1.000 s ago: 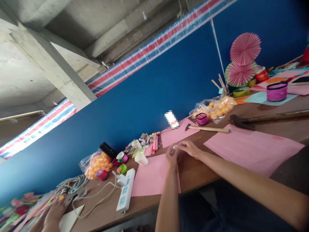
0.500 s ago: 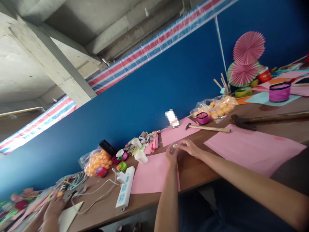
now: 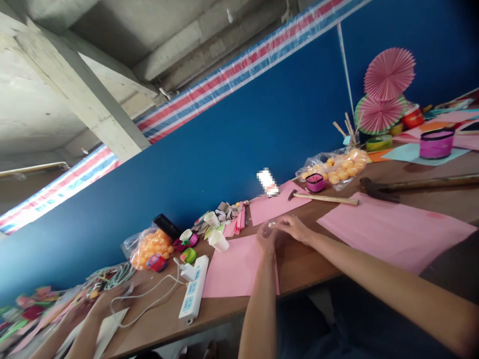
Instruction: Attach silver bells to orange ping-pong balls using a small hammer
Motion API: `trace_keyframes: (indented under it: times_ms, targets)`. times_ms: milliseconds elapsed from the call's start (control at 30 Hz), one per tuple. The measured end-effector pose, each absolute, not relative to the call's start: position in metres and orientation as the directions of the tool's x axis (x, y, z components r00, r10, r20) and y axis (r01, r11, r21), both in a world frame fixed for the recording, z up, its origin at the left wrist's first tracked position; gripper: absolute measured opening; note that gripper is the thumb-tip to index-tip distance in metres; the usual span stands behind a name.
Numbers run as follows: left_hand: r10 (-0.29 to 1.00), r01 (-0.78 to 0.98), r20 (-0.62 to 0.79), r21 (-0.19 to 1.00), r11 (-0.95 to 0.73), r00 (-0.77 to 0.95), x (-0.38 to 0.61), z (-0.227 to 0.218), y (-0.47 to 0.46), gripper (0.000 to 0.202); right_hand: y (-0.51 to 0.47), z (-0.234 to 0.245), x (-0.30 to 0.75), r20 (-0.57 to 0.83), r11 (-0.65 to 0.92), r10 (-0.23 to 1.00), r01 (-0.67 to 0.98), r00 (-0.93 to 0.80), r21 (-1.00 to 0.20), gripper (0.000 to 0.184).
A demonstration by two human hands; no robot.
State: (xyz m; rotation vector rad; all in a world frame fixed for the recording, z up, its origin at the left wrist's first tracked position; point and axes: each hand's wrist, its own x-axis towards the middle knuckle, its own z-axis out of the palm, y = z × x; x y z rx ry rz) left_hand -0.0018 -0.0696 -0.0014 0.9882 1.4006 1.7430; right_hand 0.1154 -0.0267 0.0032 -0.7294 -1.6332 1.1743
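Note:
Above the brown table (image 3: pixel 299 269), my left hand (image 3: pixel 265 243) and my right hand (image 3: pixel 294 229) meet, fingertips closed together. Between them is a small shiny, silvery or clear thing (image 3: pixel 272 225), too small to name; both hands appear to pinch it. Under and beside my left forearm lies a sheet of pink paper (image 3: pixel 232 274). A white paper cup (image 3: pixel 218 241) stands on that sheet's far left corner. Farther back, a small hammer (image 3: pixel 325 198) with a wooden handle rests partly on another pink sheet (image 3: pixel 262 210).
To the left are a white power strip (image 3: pixel 193 291) with a cable and a bag of orange balls (image 3: pixel 151 249). A co-worker's hands (image 3: pixel 99 304) are at the far left. On the right lie a larger hammer (image 3: pixel 404 185), a big pink sheet (image 3: pixel 392 229) and another bag of balls (image 3: pixel 339 169).
The co-worker's hands at the far left have shifted, one reaching farther right. My own hands hold nearly the same pose; the view has moved very slightly.

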Motion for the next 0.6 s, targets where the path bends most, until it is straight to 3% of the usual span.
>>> trace_keyframes:
  times_ms: [600]
  targets:
    - [0.866, -0.056, 0.178, 0.972, -0.230, -0.467, -0.0095, -0.0095, -0.0663, 0.048, -0.0267, 0.0020, 0.1150, 0.360, 0.371, 0.858, -0.043, -0.366, -0.928, 0.023]
